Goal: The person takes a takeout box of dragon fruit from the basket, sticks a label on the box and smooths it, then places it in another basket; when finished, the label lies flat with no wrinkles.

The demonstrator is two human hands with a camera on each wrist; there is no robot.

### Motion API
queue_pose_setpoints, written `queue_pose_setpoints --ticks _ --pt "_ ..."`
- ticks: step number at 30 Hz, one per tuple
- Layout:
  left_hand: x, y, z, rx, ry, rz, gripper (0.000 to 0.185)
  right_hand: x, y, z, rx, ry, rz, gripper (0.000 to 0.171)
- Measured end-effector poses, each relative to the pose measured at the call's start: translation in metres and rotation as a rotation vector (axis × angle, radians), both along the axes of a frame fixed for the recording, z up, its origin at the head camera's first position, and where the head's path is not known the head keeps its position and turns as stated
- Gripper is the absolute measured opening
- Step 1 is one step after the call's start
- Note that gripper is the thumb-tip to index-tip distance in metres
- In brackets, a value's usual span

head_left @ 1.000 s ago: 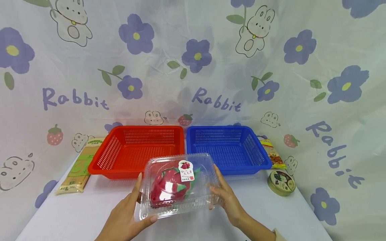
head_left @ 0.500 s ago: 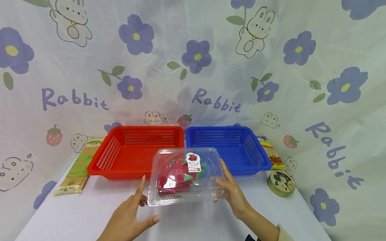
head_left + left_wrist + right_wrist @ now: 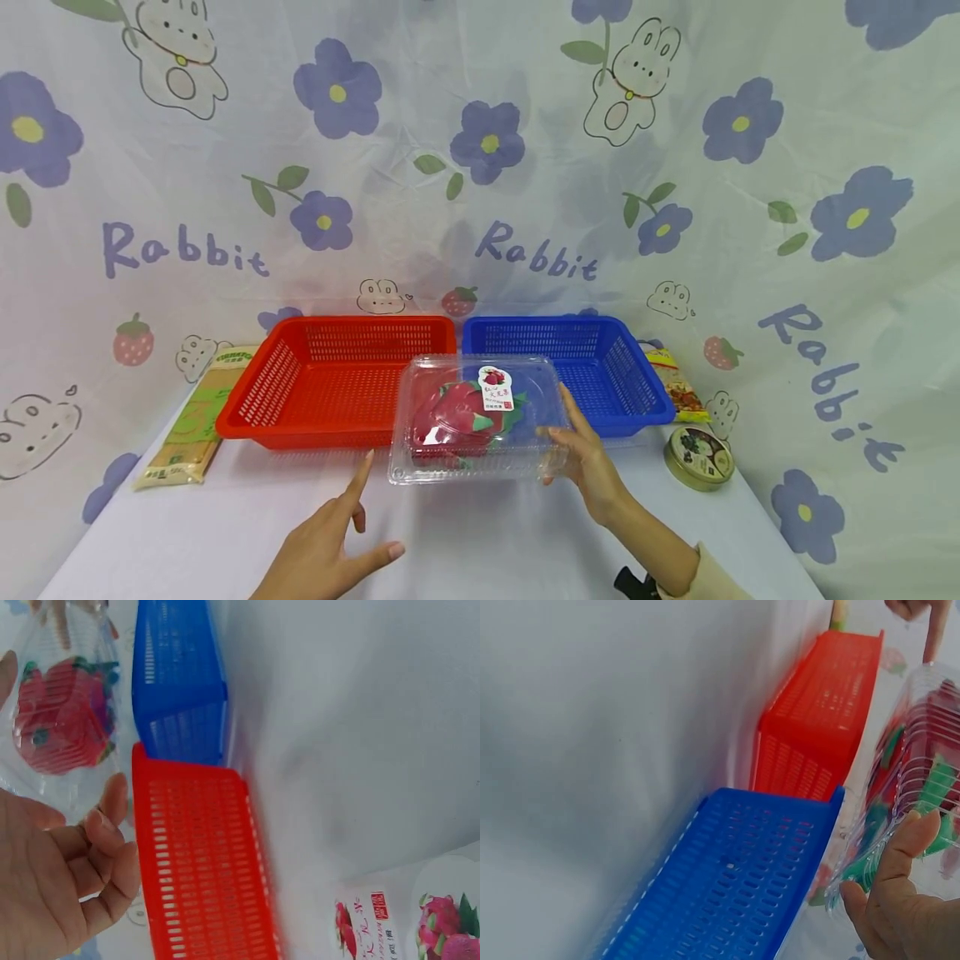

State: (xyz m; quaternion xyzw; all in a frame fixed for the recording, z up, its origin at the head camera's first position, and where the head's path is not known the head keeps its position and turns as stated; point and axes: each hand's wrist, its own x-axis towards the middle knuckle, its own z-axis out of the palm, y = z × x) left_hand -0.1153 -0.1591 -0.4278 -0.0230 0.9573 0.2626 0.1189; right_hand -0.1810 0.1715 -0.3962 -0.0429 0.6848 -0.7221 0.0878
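A clear plastic clamshell box (image 3: pixel 480 421) with a red dragon fruit and a label inside hangs just above the table, in front of where the red basket (image 3: pixel 258 404) and the blue basket (image 3: pixel 645 392) meet. My right hand (image 3: pixel 570 433) grips the box's right end, thumb on the near side and fingers up its side. The right wrist view shows that thumb (image 3: pixel 900 862) pressed on the ribbed box (image 3: pixel 922 772). My left hand (image 3: pixel 356 521) is open, off the box, low over the table at its left. In the left wrist view its fingers (image 3: pixel 105 840) are relaxed beside the box (image 3: pixel 64 712).
Both baskets stand side by side at the back of the white table. A long packet of noodles (image 3: pixel 195 417) lies left of the red basket. A snack packet (image 3: pixel 677 383) and a round tin (image 3: pixel 700 454) lie right of the blue one. A printed curtain hangs behind.
The left hand has let go of the box and stayed low. The right hand alone has carried the box up, back and to the right, toward the baskets.
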Motion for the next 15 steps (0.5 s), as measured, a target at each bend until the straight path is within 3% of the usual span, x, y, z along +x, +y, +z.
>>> queue_pose_setpoints --ticks 15 --pt "0.001 -0.001 -0.005 -0.023 0.000 -0.009 0.114 -0.018 0.009 -0.004 0.001 -0.022 -0.047 0.069"
